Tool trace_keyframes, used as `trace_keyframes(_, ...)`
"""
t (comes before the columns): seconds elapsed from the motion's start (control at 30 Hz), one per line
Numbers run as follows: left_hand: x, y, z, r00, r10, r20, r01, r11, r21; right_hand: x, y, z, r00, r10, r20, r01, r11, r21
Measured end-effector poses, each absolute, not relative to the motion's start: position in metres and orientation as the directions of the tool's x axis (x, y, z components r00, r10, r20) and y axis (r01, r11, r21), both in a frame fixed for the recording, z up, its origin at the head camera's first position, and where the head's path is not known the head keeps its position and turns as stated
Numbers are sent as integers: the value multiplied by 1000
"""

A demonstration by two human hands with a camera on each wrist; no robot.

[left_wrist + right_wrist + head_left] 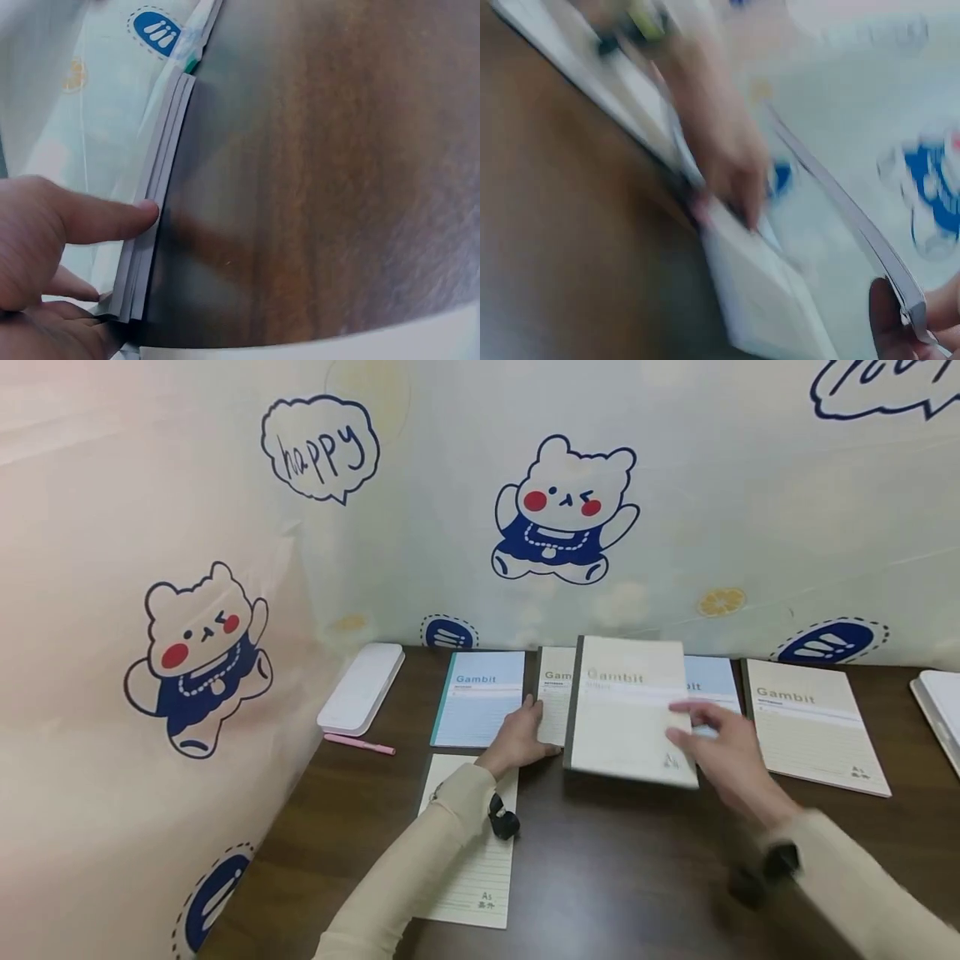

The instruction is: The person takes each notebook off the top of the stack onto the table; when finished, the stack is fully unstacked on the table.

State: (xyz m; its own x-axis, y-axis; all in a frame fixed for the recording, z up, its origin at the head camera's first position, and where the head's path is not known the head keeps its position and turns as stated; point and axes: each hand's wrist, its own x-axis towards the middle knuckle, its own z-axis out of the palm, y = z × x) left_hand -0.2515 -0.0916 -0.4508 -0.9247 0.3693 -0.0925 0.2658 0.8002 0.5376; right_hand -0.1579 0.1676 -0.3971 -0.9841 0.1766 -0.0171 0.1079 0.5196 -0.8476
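Note:
My right hand (723, 752) pinches the right edge of a cream Gambit notebook (626, 718), which is raised off the table. In the right wrist view its fingers (937, 319) grip the thin edge of that notebook. My left hand (522, 735) rests at the lower left corner of a cream notebook pile (553, 727), partly hidden behind the raised notebook. The left wrist view shows its thumb (112, 220) laid along the stacked edges, other fingers at the corner. Left of this hand lies a blue notebook (480, 702). Another cream notebook (468, 885) is under the left forearm.
One more blue notebook (712, 677) shows behind the raised one, and a cream notebook (813, 727) lies to its right. A white case (362, 689) and a pink pen (358, 744) sit far left. Part of a white object (941, 702) is at the right edge.

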Motion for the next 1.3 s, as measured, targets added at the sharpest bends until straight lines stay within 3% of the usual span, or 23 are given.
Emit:
trace_keyframes(0.2, -254, -95, -448, -921, 377, -101, 266, 796, 543, -58, 150, -416, -973, 156, -168, 223, 473, -852)
trace_keyframes(0.3, -256, -92, -449, -921, 375, -103, 259, 790, 556, -37, 137, -433, -947, 181, -264, 320, 495, -808)
trace_keyframes(0.4, -258, -92, -446, -919, 379, -106, 257, 783, 567, -36, 123, -446, -939, 194, -284, 344, 537, -770)
trace_keyframes(0.6, -255, -91, -447, -929, 346, -129, 219, 797, 562, -49, 106, -456, -994, 50, -96, 104, 685, -721)
trace_keyframes(0.7, -253, -92, -448, -932, 339, -124, 212, 792, 572, -52, 102, -452, -997, -70, -20, -44, 791, -610)
trace_keyframes(0.83, -252, -93, -447, -937, 333, -110, 211, 785, 583, -54, 101, -440, -979, -199, -49, -157, 882, -445)
trace_keyframes(0.97, -252, -96, -447, -934, 341, -109, 218, 783, 583, -79, 107, -425, -965, -264, -13, -234, 878, -417)
trace_keyframes(1.1, -252, -96, -447, -935, 339, -104, 216, 777, 591, -144, 121, -416, -946, -308, 98, -318, 835, -449)
trace_keyframes(1.3, -249, -95, -452, -939, 326, -105, 194, 760, 620, -226, 118, -423, -967, -240, -89, -169, 860, -481)
